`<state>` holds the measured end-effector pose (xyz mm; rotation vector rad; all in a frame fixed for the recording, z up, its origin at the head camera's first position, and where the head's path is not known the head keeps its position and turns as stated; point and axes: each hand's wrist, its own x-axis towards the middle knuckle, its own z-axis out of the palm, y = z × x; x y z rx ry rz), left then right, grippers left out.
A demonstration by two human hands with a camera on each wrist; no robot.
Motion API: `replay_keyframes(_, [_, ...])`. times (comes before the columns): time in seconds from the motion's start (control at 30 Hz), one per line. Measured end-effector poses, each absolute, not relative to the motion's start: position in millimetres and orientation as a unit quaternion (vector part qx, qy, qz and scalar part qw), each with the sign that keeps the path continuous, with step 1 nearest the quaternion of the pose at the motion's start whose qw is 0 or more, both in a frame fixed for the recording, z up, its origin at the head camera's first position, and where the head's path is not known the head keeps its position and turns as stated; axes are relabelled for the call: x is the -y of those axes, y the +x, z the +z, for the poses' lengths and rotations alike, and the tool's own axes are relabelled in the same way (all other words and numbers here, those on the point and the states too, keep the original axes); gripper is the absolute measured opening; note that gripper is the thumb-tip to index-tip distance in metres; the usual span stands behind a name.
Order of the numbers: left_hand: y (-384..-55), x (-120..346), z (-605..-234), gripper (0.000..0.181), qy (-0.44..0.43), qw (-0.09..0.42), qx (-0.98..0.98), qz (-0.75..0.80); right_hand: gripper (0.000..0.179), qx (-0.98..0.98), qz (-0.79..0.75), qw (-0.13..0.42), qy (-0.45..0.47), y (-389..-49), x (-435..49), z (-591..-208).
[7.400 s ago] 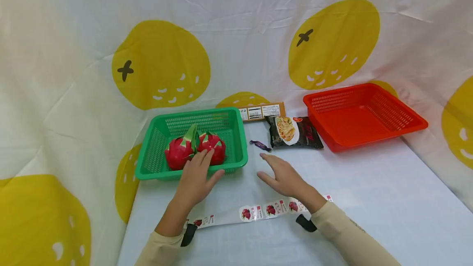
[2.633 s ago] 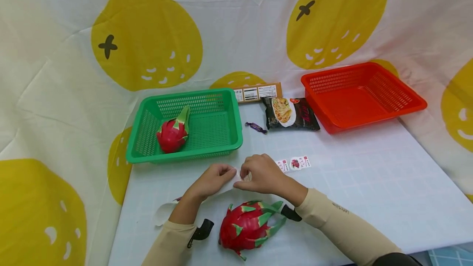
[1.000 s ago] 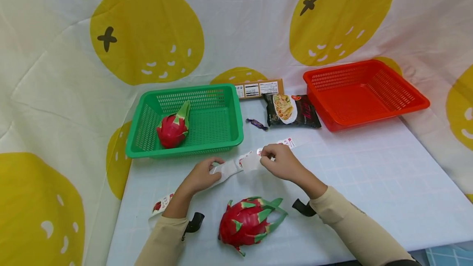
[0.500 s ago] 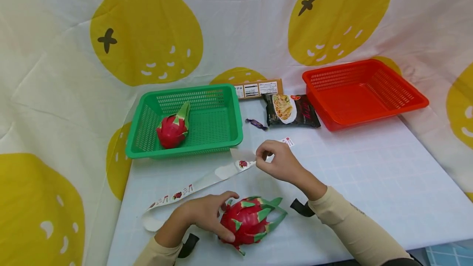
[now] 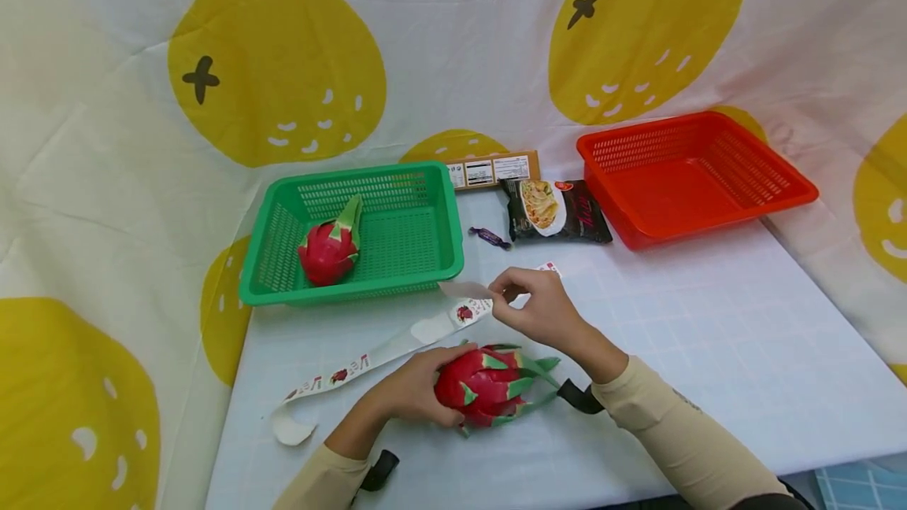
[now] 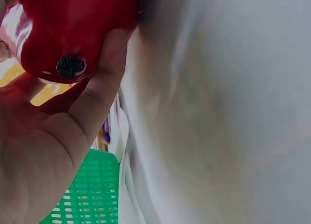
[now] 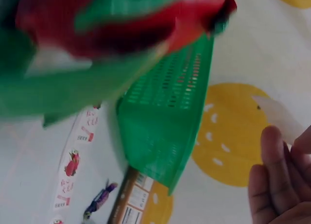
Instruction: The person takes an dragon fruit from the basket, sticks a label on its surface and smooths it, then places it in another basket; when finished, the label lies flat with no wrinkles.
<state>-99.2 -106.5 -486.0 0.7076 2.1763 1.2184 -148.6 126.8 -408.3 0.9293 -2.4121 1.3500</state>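
Observation:
My left hand [image 5: 423, 388] grips a red dragon fruit [image 5: 485, 386] with green leaf tips by its rounded end, low over the table. In the left wrist view, thumb and fingers curl round the fruit [image 6: 77, 29] beside its dark end spot. Just beyond it, my right hand [image 5: 542, 309] pinches a peeled sticker [image 5: 464, 290], its pale side showing in the head view. Below the sticker lies a strip of dragon fruit stickers [image 5: 383, 354], curled at its left end. In the right wrist view, leaves and fruit [image 7: 121, 29] blur across the top, near the pinching fingers [image 7: 279, 170].
A green basket [image 5: 354, 293] with another dragon fruit [image 5: 329, 252] stands at the back left. Behind are a brown box [image 5: 492, 170], a wrapped candy [image 5: 490, 238] and a black noodle packet [image 5: 558, 211]. A red basket [image 5: 697, 191] stands at the back right.
My left hand has let go of the sticker strip and taken hold of the near dragon fruit, moving it away from me. My right hand has drawn a sticker off the strip.

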Motion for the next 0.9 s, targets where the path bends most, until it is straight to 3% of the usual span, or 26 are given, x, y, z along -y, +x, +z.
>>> replay_keyframes(0.17, [-114.2,106.0,-489.1,0.087,0.252,0.261,-0.783,0.505,0.012,0.797,0.437,0.14,0.393,-148.7,-125.6,-411.6])
replay_keyframes(0.4, [-117.2,111.3,-492.6,0.082,0.194,0.29,-0.727,0.591,0.015,0.78,0.405,0.144,0.454,-151.8,-125.4,-420.2])
replay_keyframes(0.5, [-113.9,113.7,-493.4,0.078,0.188,0.272,-0.738,0.588,0.017,0.78,0.384,0.157,0.468,-152.3,-124.8,-423.8])
replay_keyframes(0.6, [-110.4,113.4,-494.9,0.069,0.193,0.205,-0.76,0.586,0.017,0.777,0.37,0.169,0.48,-152.4,-123.6,-427.6])
replay_keyframes(0.77, [-106.7,112.0,-499.1,0.059,0.205,0.001,-0.809,0.551,0.013,0.766,0.36,0.17,0.505,-152.8,-123.1,-432.6])
replay_keyframes(0.9, [-105.7,114.1,-500.8,0.037,0.243,-0.129,-0.821,0.5,0.016,0.761,0.353,0.165,0.519,-153.8,-123.1,-434.8])
